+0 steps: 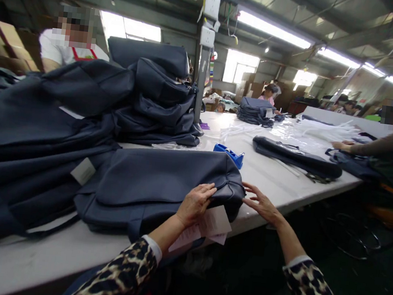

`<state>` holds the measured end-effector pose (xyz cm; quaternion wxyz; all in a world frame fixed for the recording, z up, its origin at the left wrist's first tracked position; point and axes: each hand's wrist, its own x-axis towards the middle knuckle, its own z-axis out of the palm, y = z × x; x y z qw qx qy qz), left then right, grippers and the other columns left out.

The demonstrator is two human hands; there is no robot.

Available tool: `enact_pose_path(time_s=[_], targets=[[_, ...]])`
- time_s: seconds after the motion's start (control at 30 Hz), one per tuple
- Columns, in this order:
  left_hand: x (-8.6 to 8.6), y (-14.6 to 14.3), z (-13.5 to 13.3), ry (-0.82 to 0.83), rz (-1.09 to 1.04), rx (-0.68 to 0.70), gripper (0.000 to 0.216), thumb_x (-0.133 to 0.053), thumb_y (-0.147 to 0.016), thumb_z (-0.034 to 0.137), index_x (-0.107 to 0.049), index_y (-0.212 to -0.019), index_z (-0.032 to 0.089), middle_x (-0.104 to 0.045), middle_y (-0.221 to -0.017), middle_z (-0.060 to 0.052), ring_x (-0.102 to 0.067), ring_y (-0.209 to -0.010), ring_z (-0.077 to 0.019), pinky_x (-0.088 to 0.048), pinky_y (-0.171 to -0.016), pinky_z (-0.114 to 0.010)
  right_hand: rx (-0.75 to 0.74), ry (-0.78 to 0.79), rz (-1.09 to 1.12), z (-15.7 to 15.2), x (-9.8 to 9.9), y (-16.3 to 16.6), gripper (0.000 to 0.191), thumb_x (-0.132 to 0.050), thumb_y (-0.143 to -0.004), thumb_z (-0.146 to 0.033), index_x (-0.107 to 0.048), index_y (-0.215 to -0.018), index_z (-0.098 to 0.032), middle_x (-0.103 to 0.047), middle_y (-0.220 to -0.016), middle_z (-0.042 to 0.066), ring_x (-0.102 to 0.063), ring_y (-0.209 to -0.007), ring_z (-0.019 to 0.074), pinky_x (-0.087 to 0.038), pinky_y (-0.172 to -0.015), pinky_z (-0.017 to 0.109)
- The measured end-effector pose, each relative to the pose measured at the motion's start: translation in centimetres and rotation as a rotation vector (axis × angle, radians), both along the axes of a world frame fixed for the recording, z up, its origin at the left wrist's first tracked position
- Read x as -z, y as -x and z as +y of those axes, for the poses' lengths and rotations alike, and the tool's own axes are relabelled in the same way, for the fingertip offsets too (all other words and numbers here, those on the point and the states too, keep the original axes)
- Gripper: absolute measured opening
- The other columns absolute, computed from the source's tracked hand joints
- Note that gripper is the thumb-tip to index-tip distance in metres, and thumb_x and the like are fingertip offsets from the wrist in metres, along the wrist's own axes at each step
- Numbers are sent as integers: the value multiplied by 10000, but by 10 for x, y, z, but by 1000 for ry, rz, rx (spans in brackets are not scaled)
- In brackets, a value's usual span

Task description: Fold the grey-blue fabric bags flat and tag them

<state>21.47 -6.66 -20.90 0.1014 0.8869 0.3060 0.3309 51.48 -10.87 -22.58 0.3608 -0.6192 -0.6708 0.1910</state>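
A navy duffel-like bag [164,177] lies on its side at the front edge of the white table. My left hand [195,204] presses its bent fingers together on the bag's near upper edge, close to the right end. White paper tags [217,221] hang below that hand, partly hidden by it. At the bag's right end, my right hand [261,203] has its fingers apart, with the tips at the zipper corner. A blue tape dispenser [229,155] stands just behind the bag.
Navy bags [159,96] are piled high at the left. A flat dark bag [296,158] lies right of centre on the table [263,186]. Co-workers stand behind the pile, at the far end and at the right. A metal post [201,81] rises mid-table.
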Motion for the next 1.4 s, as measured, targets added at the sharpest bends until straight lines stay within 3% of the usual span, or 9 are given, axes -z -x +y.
enact_pose_path(time_s=[0.1,0.27,0.37,0.53,0.77,1.13,1.2,1.3,1.4], targets=[[-1,1,2,13,-24,46,335,-467,-980,220,-620,-1278,195,-606,-1354,-69,-532,-1265,-205,-448,-1103,-401,-185,-58,-415,-8,-12,1,661,-668,-794,-328,-454,-1418,-359,-499,-1420,51,-506,-1245,244,-469,-971,423],[2,2,3,6,10,138,323,-480,-978,229,-626,-1264,193,-611,-1349,-74,-517,-1303,-205,-439,-1114,-406,-123,-228,-771,12,-19,16,363,-646,-813,-154,-635,-1156,-275,-613,-1213,69,-536,-1102,251,-442,-929,390],[6,0,-1,-25,91,149,330,-496,-969,209,-613,-1276,184,-593,-1370,-89,-501,-1324,-206,-442,-1110,-392,-103,-255,-814,24,-12,22,201,-549,-882,-126,-660,-1012,-231,-644,-1084,77,-555,-971,221,-433,-863,338],[25,-4,-11,-104,302,105,379,-452,-975,167,-547,-1341,155,-510,-1450,-122,-463,-1360,-217,-387,-1141,-416,-67,-285,-864,26,8,18,208,-467,-946,-144,-661,-938,-215,-638,-957,78,-535,-907,210,-426,-794,298],[52,-4,-20,-210,470,99,468,-361,-968,100,-451,-1425,140,-381,-1540,-119,-340,-1439,-218,-296,-1185,-427,-55,-310,-888,18,26,6,271,-428,-955,-122,-680,-957,-221,-630,-1096,100,-517,-1024,230,-458,-816,311],[58,-2,-21,-214,476,111,636,-587,-891,273,-367,-1469,125,-329,-1564,-151,-317,-1448,-259,-265,-1189,-432,-58,-289,-900,5,19,17,276,-460,-901,-88,-677,-1052,-166,-619,-1225,158,-561,-1095,267,-489,-892,392],[59,-3,-21,-207,482,115,616,-548,-902,236,-361,-1474,108,-313,-1570,-151,-292,-1458,-264,-247,-1196,-435,-87,-291,-888,-7,14,27,397,-513,-851,-88,-619,-1227,-158,-541,-1375,162,-505,-1235,294,-455,-978,441],[57,-7,-24,-163,476,123,594,-494,-922,207,-344,-1485,88,-292,-1577,-159,-259,-1471,-259,-214,-1208,-446,-241,-272,-824,-25,17,46,687,-563,-839,-167,-360,-1494,-204,-343,-1565,106,-312,-1429,285,-336,-1123,482],[40,-5,-23,-21,425,173,569,-532,-933,306,-413,-1452,107,-358,-1547,-162,-308,-1452,-258,-235,-1202,-453,-336,-239,-771,-35,29,58,754,-541,-897,-248,-184,-1561,-221,-281,-1594,90,-259,-1462,255,-304,-1156,481]])
